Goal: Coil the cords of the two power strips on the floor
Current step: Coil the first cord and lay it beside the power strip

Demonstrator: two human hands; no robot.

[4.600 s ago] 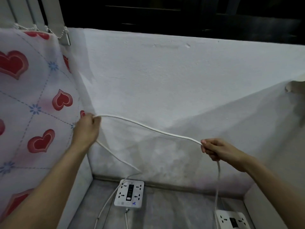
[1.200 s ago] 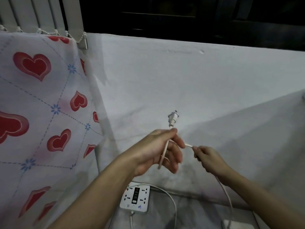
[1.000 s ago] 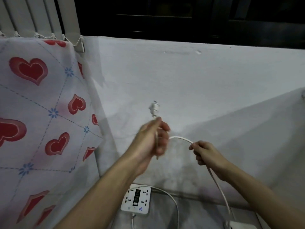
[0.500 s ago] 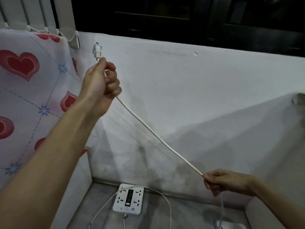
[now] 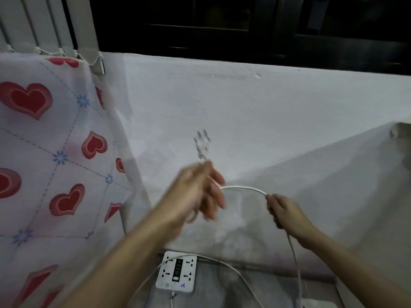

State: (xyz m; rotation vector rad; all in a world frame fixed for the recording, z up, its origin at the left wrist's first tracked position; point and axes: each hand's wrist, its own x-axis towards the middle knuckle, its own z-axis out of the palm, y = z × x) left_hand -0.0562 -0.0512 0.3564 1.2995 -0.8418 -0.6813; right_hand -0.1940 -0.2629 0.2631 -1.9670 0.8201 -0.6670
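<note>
My left hand [image 5: 198, 192], blurred by motion, grips the white cord [image 5: 242, 188] just below its plug [image 5: 202, 143], which points up in front of the wall. A short arc of cord spans to my right hand [image 5: 284, 213], which holds it in a fist. From there the cord drops down to a second power strip [image 5: 320, 304], only its corner showing at the bottom edge. A white square power strip [image 5: 176, 272] lies on the floor below my hands, with its own cord [image 5: 233, 270] looping loosely around it.
A white wall [image 5: 244, 112] stands right behind my hands, with a dark window above it. On the left hangs a white cloth with red hearts [image 5: 44, 152]. The grey floor [image 5: 218, 290] is a narrow strip between the wall and the cloth.
My left hand came down from high on the left to the middle, bringing the plug close to my right hand. The taut cord between them has slackened into a short arc. My right hand rose slightly.
</note>
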